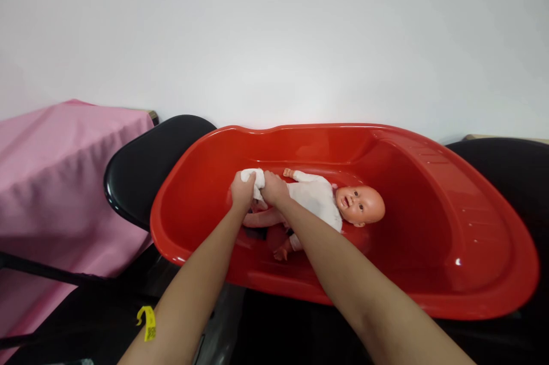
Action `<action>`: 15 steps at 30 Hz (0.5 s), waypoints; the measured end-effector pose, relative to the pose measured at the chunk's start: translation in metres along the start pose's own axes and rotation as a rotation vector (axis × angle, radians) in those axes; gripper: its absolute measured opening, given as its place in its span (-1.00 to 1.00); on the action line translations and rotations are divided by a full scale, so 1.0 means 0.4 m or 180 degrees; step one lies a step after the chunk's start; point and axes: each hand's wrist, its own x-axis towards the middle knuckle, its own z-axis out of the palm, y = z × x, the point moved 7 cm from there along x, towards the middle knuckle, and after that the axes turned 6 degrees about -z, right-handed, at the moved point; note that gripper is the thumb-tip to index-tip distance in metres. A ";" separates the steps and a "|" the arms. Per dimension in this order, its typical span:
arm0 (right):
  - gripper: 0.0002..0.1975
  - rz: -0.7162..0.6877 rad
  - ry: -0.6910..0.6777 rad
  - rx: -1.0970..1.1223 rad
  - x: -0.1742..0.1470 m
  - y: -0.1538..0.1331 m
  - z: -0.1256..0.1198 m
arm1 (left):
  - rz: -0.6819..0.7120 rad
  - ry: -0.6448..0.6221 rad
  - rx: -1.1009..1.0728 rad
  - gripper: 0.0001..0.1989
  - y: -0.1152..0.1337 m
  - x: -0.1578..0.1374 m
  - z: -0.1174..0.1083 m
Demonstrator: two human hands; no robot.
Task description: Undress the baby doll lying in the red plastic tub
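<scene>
Far left, approx 9 o'clock, a pink cloth (60,182) drapes over a surface; just right of it a black chair (141,170) sits w/ its edge under the tub's left end. A yellow tag (146,322) hangs low near the left forearm. Left hand (242,190) is clenched on a small white cloth (253,177), and right hand (274,189) touches it, also pinching that cloth, both at the doll's leg end. The cloth looks soft, light, prob. limp, so it bunches easily; best gripped in a fistful rather than by an edge. The baby doll (326,202) lies on its back inside the red tub (429,182), head toward 3 o'clock, legs toward 9, wearing a white top. Doll seems light, hard plastic head, limbs loose; judged safest to hold at the torso, not an arm. Tub walls look glossy and likely slick; its near rim stands btw the arms and the doll. Another black chair (510,165) shows at far right, behind the tub.
</scene>
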 end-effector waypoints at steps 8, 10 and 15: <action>-0.69 -0.0231 -0.0135 -0.0346 -0.002 -0.024 0.027 | 0.0083 0.0389 0.0680 -0.73 0.013 -0.002 -0.030; -0.65 -0.0268 -0.0128 -0.0360 -0.003 -0.027 0.028 | 0.0149 0.0486 0.0829 -0.67 0.018 0.000 -0.037; -0.55 -0.0237 -0.0129 -0.0250 -0.005 -0.023 0.024 | 0.0252 0.0552 0.0843 -0.53 0.020 0.006 -0.042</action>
